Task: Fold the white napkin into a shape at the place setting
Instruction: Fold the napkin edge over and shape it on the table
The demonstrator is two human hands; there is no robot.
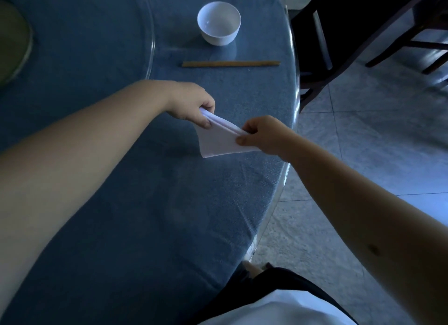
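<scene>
The white napkin point(218, 138) is partly folded, with stacked pleats along its upper edge and a flat flap hanging toward me. It is held just above the blue tablecloth point(135, 203) near the table's right edge. My left hand point(191, 104) pinches the napkin's far-left end between thumb and fingers. My right hand point(261, 134) pinches the opposite end of the pleated edge. The napkin stretches between the two hands.
A white bowl point(219, 23) stands beyond the napkin, with a pair of wooden chopsticks point(231, 63) lying crosswise between bowl and hands. A glass turntable edge point(151, 46) curves at left. Dark wooden chairs point(351, 33) stand off the table's right edge over tiled floor.
</scene>
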